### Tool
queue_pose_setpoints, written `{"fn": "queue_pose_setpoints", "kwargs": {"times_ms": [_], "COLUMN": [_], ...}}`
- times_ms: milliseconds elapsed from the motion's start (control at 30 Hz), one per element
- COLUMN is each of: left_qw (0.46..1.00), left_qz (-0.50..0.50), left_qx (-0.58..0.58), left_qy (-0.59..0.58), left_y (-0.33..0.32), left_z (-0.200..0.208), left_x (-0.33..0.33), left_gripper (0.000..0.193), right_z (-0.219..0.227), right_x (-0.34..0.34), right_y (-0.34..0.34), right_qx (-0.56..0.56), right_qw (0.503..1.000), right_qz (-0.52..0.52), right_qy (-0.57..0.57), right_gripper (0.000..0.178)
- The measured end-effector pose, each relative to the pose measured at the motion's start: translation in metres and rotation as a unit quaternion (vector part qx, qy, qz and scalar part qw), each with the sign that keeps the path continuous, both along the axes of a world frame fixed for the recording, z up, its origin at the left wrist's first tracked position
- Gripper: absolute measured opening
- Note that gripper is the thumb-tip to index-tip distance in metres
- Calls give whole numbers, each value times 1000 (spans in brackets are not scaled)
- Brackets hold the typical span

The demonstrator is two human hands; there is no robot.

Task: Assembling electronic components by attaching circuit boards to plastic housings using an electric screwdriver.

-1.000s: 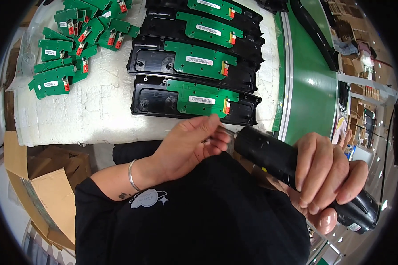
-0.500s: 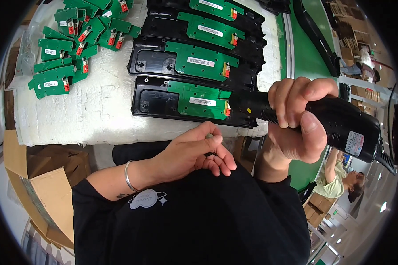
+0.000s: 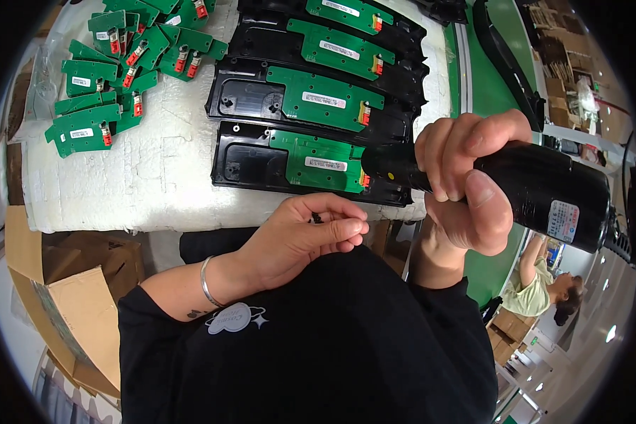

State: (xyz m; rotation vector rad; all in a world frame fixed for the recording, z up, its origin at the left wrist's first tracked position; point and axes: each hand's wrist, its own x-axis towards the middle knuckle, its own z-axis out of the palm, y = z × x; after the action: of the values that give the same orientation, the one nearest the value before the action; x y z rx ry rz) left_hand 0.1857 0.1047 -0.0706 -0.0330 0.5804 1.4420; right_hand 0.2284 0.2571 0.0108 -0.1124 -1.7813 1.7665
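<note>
My right hand point(image 3: 470, 184) grips a black corded electric screwdriver point(image 3: 558, 187) with its fingers wrapped round the body. The driver's nose points left, over the right end of a green circuit board point(image 3: 314, 178) in the nearest black plastic panel point(image 3: 244, 166). Its tip is hard to make out against the board's red and yellow connector point(image 3: 364, 181). Just below that panel, my left hand point(image 3: 290, 240) is curled, thumb against the fingers. Small black screws point(image 3: 316, 218) lie in its hollow; their number cannot be told.
Further black panels with green boards point(image 3: 325, 97) line up behind the nearest one on a white foam-covered surface point(image 3: 155, 159). Loose circuit boards point(image 3: 85, 131) are heaped at the far left. Cardboard boxes point(image 3: 85, 304) stand lower left. A person point(image 3: 533, 286) is off to the right.
The fingers of my left hand have drawn in toward the thumb, and the screws show more plainly. My right hand and the screwdriver have shifted slightly left.
</note>
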Motion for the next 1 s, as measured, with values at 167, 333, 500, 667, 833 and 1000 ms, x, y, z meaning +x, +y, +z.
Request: {"fn": "queue_pose_setpoints", "kwargs": {"times_ms": [167,333,500,667,833,1000], "left_qw": [996,992,991,981,986,996], "left_qz": [43,75,67,53,6,7], "left_qx": [6,6,32,115,-17,-24], "left_qy": [-76,-105,-115,-147,-163,-81], "left_y": [3,7,8,8,11,-3], "left_z": [1,0,-1,-12,11,1], "left_x": [-1,-2,-1,0,4,4], "left_gripper": [10,11,12,21,37,37], "right_z": [10,51,51,44,26,0], "right_x": [11,36,40,39,23,8], "right_y": [11,18,11,0,13,20], "right_qx": [5,-3,9,-5,9,-45], "right_qw": [992,966,966,973,982,994], "right_qz": [109,235,237,174,159,68], "right_qy": [62,107,103,155,98,77], "right_gripper": [25,25,25,25,25,29]}}
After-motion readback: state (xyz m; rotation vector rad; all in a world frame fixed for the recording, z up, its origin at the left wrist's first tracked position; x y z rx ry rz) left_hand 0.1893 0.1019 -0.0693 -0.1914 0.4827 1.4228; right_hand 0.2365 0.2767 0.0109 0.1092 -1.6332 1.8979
